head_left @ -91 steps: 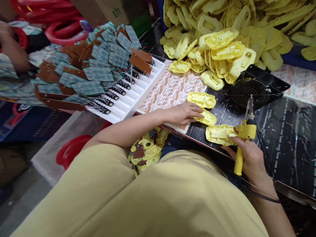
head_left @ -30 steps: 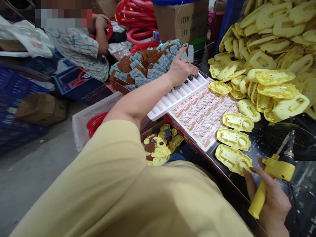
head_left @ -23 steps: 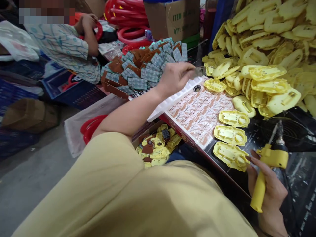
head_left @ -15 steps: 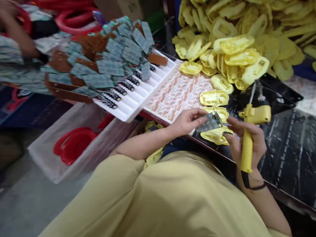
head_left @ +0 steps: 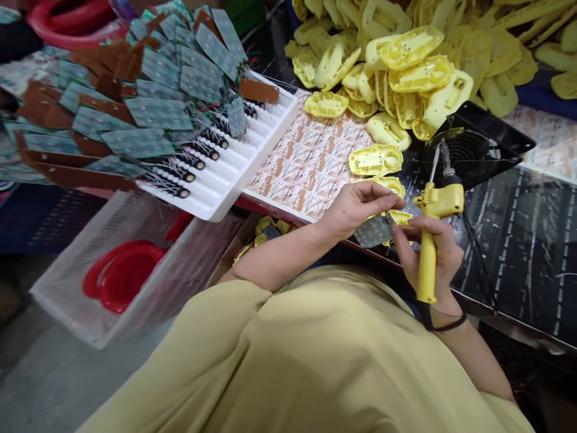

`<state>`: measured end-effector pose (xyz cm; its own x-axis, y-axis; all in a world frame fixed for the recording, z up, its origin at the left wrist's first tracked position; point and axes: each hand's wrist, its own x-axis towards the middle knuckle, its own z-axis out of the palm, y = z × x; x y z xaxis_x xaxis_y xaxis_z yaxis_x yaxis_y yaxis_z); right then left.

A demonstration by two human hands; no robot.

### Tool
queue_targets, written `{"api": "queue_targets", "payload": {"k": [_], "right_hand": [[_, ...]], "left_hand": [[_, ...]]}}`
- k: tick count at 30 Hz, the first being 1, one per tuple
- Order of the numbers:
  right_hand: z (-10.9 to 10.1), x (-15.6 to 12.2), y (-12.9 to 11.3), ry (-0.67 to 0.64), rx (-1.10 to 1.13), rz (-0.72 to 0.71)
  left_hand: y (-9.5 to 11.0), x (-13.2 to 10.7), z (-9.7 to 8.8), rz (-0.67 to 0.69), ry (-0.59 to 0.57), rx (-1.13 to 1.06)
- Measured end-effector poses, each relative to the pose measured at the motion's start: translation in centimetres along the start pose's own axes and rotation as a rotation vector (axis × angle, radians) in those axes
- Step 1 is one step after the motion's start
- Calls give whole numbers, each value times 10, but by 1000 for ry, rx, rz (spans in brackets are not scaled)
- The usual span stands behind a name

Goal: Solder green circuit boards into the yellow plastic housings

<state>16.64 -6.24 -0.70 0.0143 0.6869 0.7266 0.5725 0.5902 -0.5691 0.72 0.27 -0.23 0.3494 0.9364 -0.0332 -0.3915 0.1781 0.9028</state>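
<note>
A green circuit board (head_left: 373, 232) is between my two hands, above the near table edge. My left hand (head_left: 356, 207) is closed in a pinch at the board's upper edge, where thin wires show; what exactly lies between the fingertips is too small to tell. My right hand (head_left: 439, 249) has a yellow soldering gun (head_left: 428, 255) in its grip, metal tip pointing up and away. The thumb and forefinger of that hand also meet the board's right edge. Yellow plastic shells (head_left: 376, 160) lie open in a column just beyond the hands.
A white ridged foam tray (head_left: 252, 141) on the left bears piled circuit boards (head_left: 157, 114), brown boards and wired black parts. Yellow shells (head_left: 415, 66) are heaped at the back. A black fan (head_left: 482, 144) stands at right. Below left, a white crate (head_left: 67, 279) holds red plastic parts (head_left: 126, 276).
My left hand has shifted from the board's face to its upper edge. My right hand, with the soldering gun, has come in against the board. The whole view has swung slightly right.
</note>
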Motion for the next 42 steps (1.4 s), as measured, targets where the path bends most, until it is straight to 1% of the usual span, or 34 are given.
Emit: {"api": "queue_targets", "payload": {"k": [2, 4, 6, 9, 10, 13, 15, 19, 21, 23, 25, 26, 29, 31, 32, 34, 36, 38, 40, 42], "right_hand": [[1, -1, 0, -21, -6, -36], [-3, -1, 0, -57, -17, -77], [-10, 1, 1, -46, -13, -94], [-20, 8, 4, -4, 62, -26], [-22, 11, 4, -17, 91, 9], [-22, 21, 4, -113, 150, 70], [-20, 24, 4, -135, 166, 62], [-17, 23, 3, -84, 134, 34], [-18, 20, 5, -76, 108, 30], [-22, 16, 11, -85, 48, -8], [-30, 12, 23, -149, -35, -82], [-35, 10, 30, -204, -81, -129], [-50, 1, 54, -424, -171, -276], [-56, -6, 65, -507, -195, -332], [-56, -9, 68, -507, -208, -342], [-53, -14, 67, -438, -260, -350], [-47, -16, 60, -379, -319, -358], [-43, -15, 50, -354, -343, -356], [-47, -12, 41, -300, -339, -342], [-62, -11, 34, -240, -320, -335]], "left_hand": [[2, -1, 3, -15, -18, -25], [9, -3, 3, -24, -43, 16], [18, -4, 0, -30, -82, 83], [29, -8, -2, -47, -162, 175], [31, -9, -2, -50, -181, 210], [34, -11, -1, -38, -224, 331], [35, -11, -1, -15, -245, 409], [40, -10, -5, 39, -272, 502], [42, -8, -9, 101, -283, 578], [43, -5, -12, 198, -295, 735], [42, -2, -16, 284, -302, 945], [41, -1, -17, 308, -308, 1048], [38, 4, -18, 307, -359, 1276], [37, 9, -17, 298, -406, 1350], [36, 12, -16, 297, -425, 1376], [34, 18, -14, 280, -474, 1431], [31, 25, -12, 229, -518, 1498], [28, 29, -12, 187, -541, 1560], [27, 31, -12, 183, -547, 1602], [27, 30, -11, 192, -554, 1626]]}}
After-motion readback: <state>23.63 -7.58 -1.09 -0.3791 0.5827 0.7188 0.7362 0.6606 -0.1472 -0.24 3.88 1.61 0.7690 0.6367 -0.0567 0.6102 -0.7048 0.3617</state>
